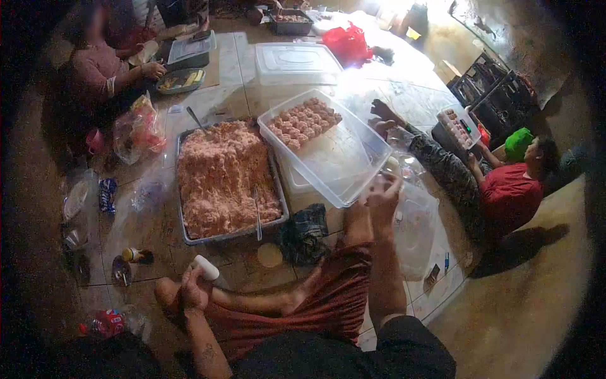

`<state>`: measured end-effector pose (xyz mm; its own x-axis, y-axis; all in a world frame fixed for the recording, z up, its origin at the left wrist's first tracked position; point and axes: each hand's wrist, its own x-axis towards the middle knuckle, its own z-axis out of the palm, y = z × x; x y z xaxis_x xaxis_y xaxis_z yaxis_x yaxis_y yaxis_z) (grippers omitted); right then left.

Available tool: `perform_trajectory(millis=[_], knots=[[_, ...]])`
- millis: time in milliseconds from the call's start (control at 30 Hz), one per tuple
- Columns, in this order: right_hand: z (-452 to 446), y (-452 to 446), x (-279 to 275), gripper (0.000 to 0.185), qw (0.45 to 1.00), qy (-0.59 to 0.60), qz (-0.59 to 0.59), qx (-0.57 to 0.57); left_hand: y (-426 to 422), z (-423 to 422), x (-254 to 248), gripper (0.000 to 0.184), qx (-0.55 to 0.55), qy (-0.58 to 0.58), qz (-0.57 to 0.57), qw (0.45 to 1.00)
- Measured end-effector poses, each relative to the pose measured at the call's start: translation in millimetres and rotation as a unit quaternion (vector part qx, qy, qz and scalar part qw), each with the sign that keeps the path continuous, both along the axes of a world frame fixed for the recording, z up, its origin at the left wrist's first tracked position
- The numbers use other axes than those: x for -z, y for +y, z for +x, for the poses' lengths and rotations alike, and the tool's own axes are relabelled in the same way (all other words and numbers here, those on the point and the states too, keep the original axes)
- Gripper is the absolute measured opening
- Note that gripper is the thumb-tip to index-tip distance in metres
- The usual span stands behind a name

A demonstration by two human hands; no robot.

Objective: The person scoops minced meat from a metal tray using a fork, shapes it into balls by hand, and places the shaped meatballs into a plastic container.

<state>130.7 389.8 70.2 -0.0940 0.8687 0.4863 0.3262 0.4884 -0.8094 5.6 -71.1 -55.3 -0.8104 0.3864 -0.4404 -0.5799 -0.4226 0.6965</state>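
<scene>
My left hand, low on the left above my knee, is closed round a white cylindrical object. My right hand is raised at the near right corner of a clear plastic container, its fingers curled; whether they grip anything is hard to make out. Rows of pink balls fill the far left part of that container. Left of it stands a large tray heaped with pink minced mixture. A metal spoon leans in its near right side, and another handle sticks out at its far left.
A lidded clear box and a red plastic bag lie beyond. A co-worker sits at the far left; another in a red shirt sits at the right. A dark cloth and a clear lid lie near my legs.
</scene>
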Motion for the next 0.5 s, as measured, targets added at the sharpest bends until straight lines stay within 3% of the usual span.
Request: perform_trajectory(millis=[33, 67, 100, 133, 200, 300, 400, 500], knots=[[8.3, 27.2, 14.4, 0.039, 1.0, 0.001, -0.001, 0.0, 0.3, -0.3, 0.7, 0.027, 0.0, 0.001, -0.001, 1.0], [16.4, 55.4, 30.0, 0.042, 0.973, 0.015, -0.224, -0.059, 0.3, -1.1, 3.5, 0.027, 0.007, 0.008, -0.004, 1.0], [22.6, 77.5, 49.7, 0.045, 0.892, 0.029, -0.435, -0.117, 0.4, -3.1, 7.1, 0.027, 0.013, 0.017, -0.006, 1.0], [19.1, 52.1, 12.5, 0.049, 0.861, -0.005, -0.487, -0.145, -0.4, -4.9, 10.0, 0.027, 0.019, 0.025, -0.01, 0.999], [15.8, 73.7, 44.4, 0.047, 0.878, -0.047, -0.435, -0.195, -3.4, -5.4, 11.4, 0.027, 0.029, 0.04, -0.019, 0.999], [15.5, 135.9, 147.4, 0.044, 0.919, -0.072, -0.3, -0.245, 6.8, 3.8, -15.2, 0.026, 0.004, 0.036, -0.07, 0.997], [18.2, 123.7, 155.3, 0.041, 0.907, -0.072, -0.359, -0.207, -0.2, 1.4, 2.9, 0.026, 0.01, 0.055, -0.043, 0.998], [17.4, 42.6, 78.5, 0.036, 0.881, 0.027, -0.439, -0.175, -0.2, 1.3, 0.5, 0.024, 0.017, 0.052, -0.016, 0.998]])
